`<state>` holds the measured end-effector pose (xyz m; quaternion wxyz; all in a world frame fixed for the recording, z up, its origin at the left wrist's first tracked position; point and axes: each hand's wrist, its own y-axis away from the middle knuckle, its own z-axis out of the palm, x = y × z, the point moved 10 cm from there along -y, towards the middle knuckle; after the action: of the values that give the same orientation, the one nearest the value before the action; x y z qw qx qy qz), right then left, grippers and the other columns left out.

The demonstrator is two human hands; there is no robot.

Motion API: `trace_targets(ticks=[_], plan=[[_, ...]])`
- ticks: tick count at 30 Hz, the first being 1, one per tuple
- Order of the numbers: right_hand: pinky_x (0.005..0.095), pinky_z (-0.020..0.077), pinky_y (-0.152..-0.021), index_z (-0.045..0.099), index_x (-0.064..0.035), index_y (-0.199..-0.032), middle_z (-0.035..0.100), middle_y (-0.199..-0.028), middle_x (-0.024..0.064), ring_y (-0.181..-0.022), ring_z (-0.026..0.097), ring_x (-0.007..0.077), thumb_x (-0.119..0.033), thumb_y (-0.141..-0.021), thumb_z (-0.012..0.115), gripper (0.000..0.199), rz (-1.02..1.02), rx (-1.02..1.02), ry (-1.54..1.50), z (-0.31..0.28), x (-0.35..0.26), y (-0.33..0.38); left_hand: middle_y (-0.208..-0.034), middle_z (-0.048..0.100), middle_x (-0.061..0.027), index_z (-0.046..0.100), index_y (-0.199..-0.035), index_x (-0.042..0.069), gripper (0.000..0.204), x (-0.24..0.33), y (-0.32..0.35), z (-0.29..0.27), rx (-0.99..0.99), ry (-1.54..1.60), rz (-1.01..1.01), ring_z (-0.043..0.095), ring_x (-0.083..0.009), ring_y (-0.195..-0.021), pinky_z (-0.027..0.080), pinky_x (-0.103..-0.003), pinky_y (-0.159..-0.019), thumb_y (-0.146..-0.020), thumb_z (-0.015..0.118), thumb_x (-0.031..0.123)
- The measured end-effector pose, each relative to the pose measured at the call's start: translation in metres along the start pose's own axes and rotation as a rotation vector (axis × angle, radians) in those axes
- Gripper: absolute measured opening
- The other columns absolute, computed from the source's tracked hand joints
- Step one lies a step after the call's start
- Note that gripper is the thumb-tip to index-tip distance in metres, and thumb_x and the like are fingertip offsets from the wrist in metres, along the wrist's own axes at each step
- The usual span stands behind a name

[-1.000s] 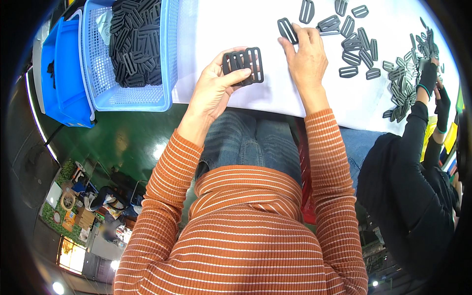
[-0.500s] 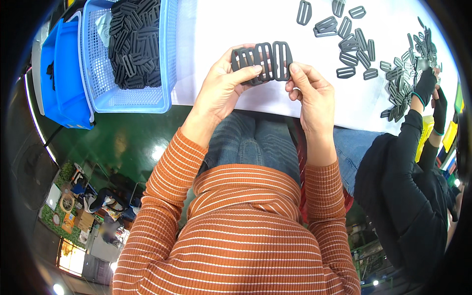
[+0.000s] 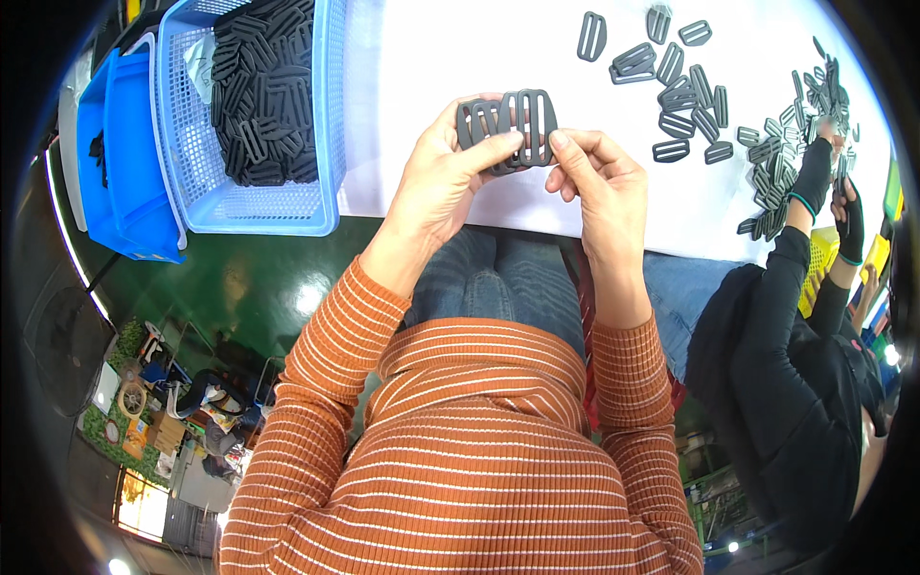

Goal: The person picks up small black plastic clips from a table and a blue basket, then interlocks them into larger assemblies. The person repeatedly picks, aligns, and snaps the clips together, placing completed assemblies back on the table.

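Observation:
In my left hand (image 3: 433, 182) is a fanned row of several black plastic slider buckles (image 3: 535, 125), its thumb pressed across their front. My right hand (image 3: 606, 187) pinches the right edge of the end buckle between thumb and fingertips. This end buckle overlaps the others in the row, and fingers hide part of the stack. Both hands are above the near edge of the white table (image 3: 402, 57). To their right, loose black buckles (image 3: 677, 126) lie scattered on the tabletop.
A light-blue mesh basket (image 3: 333, 125) heaped with black buckles stands at the left, beside a darker blue bin (image 3: 134, 153). On the right, a co-worker in black sleeves (image 3: 791, 335) handles buckles by a larger pile (image 3: 776, 172). A yellow basket (image 3: 821, 259) is near that person.
The end buckle has shifted left, from standing apart at the row's right to overlapping the stack. My right hand moved slightly left with it. The co-worker's hands have also shifted.

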<state>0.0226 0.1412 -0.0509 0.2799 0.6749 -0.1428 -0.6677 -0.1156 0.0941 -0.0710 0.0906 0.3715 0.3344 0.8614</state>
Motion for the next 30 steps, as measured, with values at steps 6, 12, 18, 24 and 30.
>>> trace_targets(ticks=[6,12,18,24,30], plan=[[0.0184,0.0414,-0.054,0.066,0.0007,-0.094,0.063,-0.072,0.0036,-0.061,0.056,0.0069,-0.014,-0.085,0.064,0.017,-0.139,-0.132,0.021,0.057,-0.054,0.001,-0.102,0.059,-0.0066,0.049,-0.116,0.003,0.034,-0.007,-0.007,-0.025,0.022,0.019,0.003,0.059,-0.0161,-0.092,0.051,-0.033,-0.082,-0.084,0.061,0.004],[0.0302,0.0485,-0.061,0.064,0.0021,-0.098,0.065,-0.078,0.0109,-0.069,0.062,0.0188,-0.029,-0.082,0.066,0.035,-0.447,0.149,0.603,0.031,-0.066,-0.075,-0.103,0.059,-0.0122,0.047,-0.113,0.000,0.029,-0.006,-0.003,-0.033,0.098,-0.008,-0.023,0.064,-0.0261,-0.096,0.052,-0.035,-0.083,-0.086,0.056,0.003],[0.0400,0.0504,-0.064,0.065,-0.0006,-0.083,0.062,-0.077,0.0129,-0.071,0.064,0.0287,-0.026,-0.079,0.066,0.026,-0.585,0.523,1.319,-0.003,-0.060,-0.099,-0.102,0.060,-0.0119,0.049,-0.115,0.000,0.032,-0.003,-0.005,-0.022,0.054,-0.031,-0.035,0.063,-0.0272,-0.098,0.054,-0.034,-0.083,-0.085,0.058,0.007],[0.0278,0.0457,-0.054,0.066,0.0015,-0.081,0.065,-0.073,0.0074,-0.062,0.061,0.0164,-0.020,-0.081,0.063,0.022,-0.241,0.252,0.675,-0.031,-0.045,-0.065,-0.103,0.060,-0.0150,0.048,-0.117,-0.001,0.034,-0.002,-0.002,-0.003,-0.020,0.009,-0.050,0.062,-0.0279,-0.101,0.054,-0.035,-0.084,-0.086,0.057,0.009],[0.0188,0.0397,-0.052,0.067,0.0029,-0.089,0.064,-0.073,0.0051,-0.060,0.056,0.0084,-0.016,-0.084,0.064,0.020,0.087,-0.045,-0.031,-0.022,-0.019,0.009,-0.107,0.059,-0.0125,0.047,-0.119,0.000,0.037,-0.001,0.011,0.027,-0.099,-0.012,-0.101,0.061,-0.0216,-0.098,0.053,-0.035,-0.085,-0.084,0.058,0.009]])
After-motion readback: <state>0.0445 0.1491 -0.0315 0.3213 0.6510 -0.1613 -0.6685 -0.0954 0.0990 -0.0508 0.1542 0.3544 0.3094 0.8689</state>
